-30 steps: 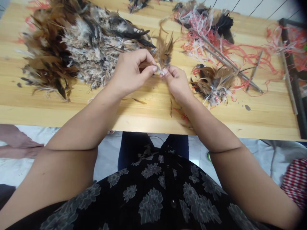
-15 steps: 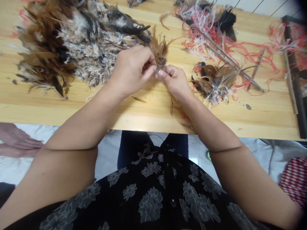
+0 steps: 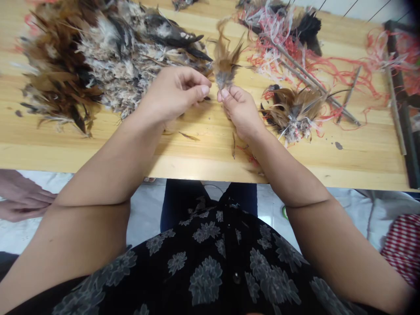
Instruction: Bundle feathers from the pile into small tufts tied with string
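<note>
My right hand (image 3: 241, 111) pinches the base of a small bunch of brown feathers (image 3: 225, 63) that stands upright above the wooden table (image 3: 210, 148). My left hand (image 3: 173, 94) is just to the left of the bunch, its fingers curled and thumb pressed to the forefinger, a little apart from the feathers; I cannot make out anything in it. A large heap of brown, grey and black feathers (image 3: 98, 57) lies behind and left of my left hand.
A smaller tied tuft of feathers (image 3: 293, 111) lies right of my right hand. Red and white string with thin sticks (image 3: 295, 57) spreads over the back right. A dark frame (image 3: 405, 105) stands at the right edge. Another person's hand (image 3: 19, 199) shows at far left.
My left hand has let go of the bunch and drawn slightly left. The feather bunch now stands upright in my right hand alone.
</note>
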Demonstrator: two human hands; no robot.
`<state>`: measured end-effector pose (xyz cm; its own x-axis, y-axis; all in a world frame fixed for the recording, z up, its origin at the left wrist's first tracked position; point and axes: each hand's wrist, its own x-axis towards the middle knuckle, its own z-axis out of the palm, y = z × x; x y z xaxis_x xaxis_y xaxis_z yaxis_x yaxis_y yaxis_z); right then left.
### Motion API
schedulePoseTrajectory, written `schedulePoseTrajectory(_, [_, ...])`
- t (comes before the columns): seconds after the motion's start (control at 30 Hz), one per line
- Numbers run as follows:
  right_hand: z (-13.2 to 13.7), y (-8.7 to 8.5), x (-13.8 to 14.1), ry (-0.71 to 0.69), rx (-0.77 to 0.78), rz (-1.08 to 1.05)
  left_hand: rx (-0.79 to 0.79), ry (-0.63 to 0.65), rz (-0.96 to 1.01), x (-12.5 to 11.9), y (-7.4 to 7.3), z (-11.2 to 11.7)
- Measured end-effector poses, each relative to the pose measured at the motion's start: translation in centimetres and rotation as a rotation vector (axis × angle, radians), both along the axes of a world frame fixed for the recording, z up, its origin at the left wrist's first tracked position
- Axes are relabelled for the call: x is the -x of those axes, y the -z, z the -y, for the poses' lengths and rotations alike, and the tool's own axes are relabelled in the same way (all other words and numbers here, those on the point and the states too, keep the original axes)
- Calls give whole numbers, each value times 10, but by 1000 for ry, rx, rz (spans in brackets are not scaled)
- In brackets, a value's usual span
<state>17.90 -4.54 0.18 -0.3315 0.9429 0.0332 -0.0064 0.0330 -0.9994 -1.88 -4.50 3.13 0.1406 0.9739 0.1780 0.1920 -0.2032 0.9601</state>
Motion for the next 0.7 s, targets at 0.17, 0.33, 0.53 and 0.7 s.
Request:
schedulePoseTrajectory(0.17, [11, -9, 7, 10, -66, -10, 107, 199, 214, -13, -1, 8])
schedulePoseTrajectory(0.33, [10, -6, 4, -23, -107, 53, 122, 228, 305, -17, -4, 11])
schedulePoseTrajectory(0.53, [10, -8, 4, -66, -57, -1, 149, 217, 310, -15, 0, 7])
schedulePoseTrajectory(0.7, [14, -16, 5, -71, 4, -49, 200, 188, 374, -9, 2, 3])
